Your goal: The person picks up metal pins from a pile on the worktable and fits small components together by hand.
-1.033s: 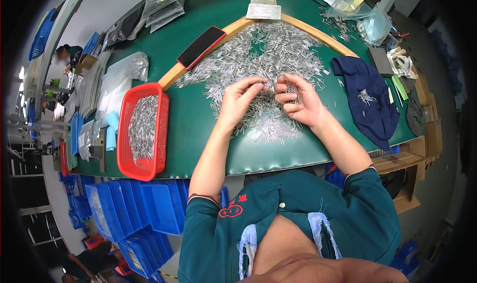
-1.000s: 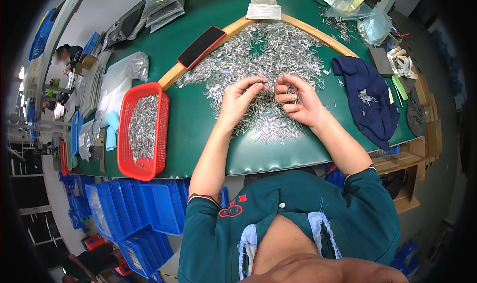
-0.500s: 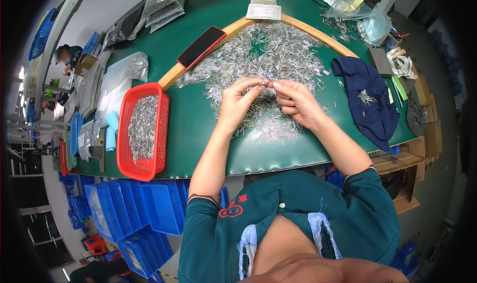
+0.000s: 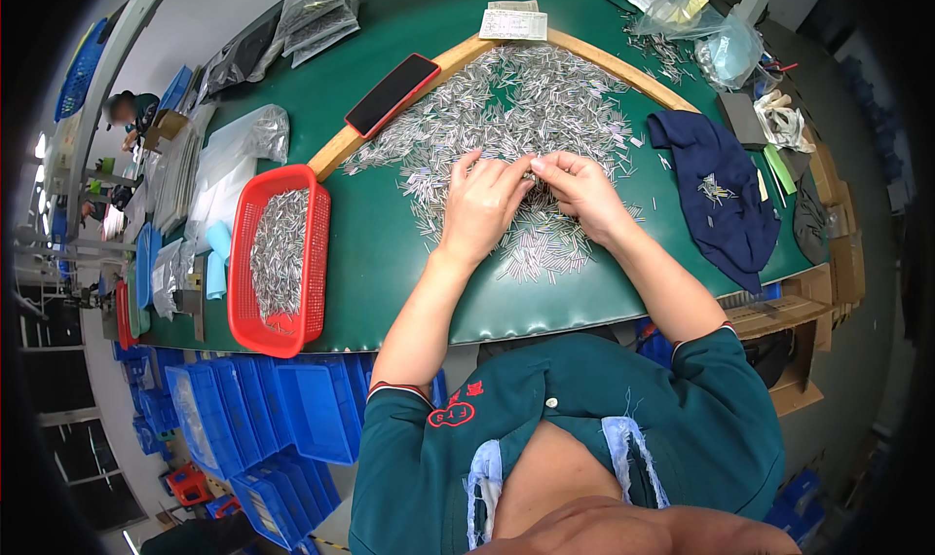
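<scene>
My left hand [image 4: 483, 204] and my right hand [image 4: 584, 193] meet fingertip to fingertip over a wide pile of small silvery metal pins [image 4: 516, 97] on the green table. The right thumb and index finger are pinched together. Back upward, the left hand has its index finger and thumb drawn in toward that pinch, while its other fingers bend loosely. Whatever lies between the fingertips is too small and covered to make out. To the left of my hands, a red plastic basket [image 4: 317, 273] holds many similar pins.
Two wooden strips [image 4: 623, 71] edge the pile at the back. A phone [image 4: 392, 94] rests on the left strip, and paper slips [image 4: 513, 23] lie where they meet. At right lies dark blue cloth [image 4: 726, 214] with pins on it. Blue bins [image 4: 317, 409] stand below the table edge.
My left hand has rolled so its back faces up more, and its fingers have moved forward and fanned. The right hand stays nearly in place, still pinching.
</scene>
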`<act>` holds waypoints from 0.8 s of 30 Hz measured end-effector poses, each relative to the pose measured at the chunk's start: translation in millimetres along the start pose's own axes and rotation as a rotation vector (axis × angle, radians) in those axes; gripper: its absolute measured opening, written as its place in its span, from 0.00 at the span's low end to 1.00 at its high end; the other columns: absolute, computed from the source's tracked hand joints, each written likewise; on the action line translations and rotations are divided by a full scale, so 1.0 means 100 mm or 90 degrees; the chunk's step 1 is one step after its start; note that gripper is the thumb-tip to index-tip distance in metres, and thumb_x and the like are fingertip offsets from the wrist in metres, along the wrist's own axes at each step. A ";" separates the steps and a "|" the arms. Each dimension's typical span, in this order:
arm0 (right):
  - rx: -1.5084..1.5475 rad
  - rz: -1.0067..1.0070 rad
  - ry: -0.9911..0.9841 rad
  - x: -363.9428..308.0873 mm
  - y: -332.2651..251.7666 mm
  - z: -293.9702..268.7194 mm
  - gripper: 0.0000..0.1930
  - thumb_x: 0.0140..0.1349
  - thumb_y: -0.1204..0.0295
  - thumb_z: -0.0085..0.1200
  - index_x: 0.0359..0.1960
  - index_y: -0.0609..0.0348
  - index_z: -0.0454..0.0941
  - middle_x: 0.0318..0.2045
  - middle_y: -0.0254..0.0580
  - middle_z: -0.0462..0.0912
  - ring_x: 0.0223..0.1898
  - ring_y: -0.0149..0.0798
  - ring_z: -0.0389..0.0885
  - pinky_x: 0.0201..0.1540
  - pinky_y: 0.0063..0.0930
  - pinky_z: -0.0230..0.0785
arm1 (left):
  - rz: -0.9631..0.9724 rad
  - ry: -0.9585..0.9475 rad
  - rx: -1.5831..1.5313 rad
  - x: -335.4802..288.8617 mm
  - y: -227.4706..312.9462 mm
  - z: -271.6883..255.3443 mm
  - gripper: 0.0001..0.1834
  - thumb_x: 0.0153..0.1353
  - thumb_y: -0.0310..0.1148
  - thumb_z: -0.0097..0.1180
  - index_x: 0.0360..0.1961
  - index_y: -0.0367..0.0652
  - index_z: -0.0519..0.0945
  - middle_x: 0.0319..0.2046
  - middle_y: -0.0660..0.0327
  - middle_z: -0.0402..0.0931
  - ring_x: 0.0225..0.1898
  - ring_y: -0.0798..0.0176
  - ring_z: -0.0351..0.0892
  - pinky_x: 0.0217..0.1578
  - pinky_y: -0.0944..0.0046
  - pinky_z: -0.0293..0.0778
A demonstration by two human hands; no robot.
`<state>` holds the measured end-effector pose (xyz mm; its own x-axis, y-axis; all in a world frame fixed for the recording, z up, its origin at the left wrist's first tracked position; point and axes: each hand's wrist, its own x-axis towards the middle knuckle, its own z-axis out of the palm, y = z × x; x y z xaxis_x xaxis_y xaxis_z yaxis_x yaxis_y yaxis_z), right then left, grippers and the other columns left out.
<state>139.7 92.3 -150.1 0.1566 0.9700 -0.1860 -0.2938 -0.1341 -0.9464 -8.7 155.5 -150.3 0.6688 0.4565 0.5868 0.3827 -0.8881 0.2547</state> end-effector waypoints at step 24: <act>0.101 0.005 -0.050 -0.05 0.00 0.02 0.10 0.59 0.65 0.48 0.35 0.59 0.76 0.12 0.18 0.60 0.13 0.14 0.52 0.13 0.11 0.41 | -0.408 0.027 -0.750 0.01 0.04 0.02 0.11 0.57 0.27 0.50 0.40 0.36 0.77 0.34 0.60 0.75 0.37 0.70 0.73 0.40 0.73 0.68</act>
<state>137.4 87.4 -148.3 0.0810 0.9827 -0.1667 -0.4404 -0.1148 -0.8904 -5.0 152.3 -149.9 0.5513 0.8235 0.1337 -0.1692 -0.0466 0.9845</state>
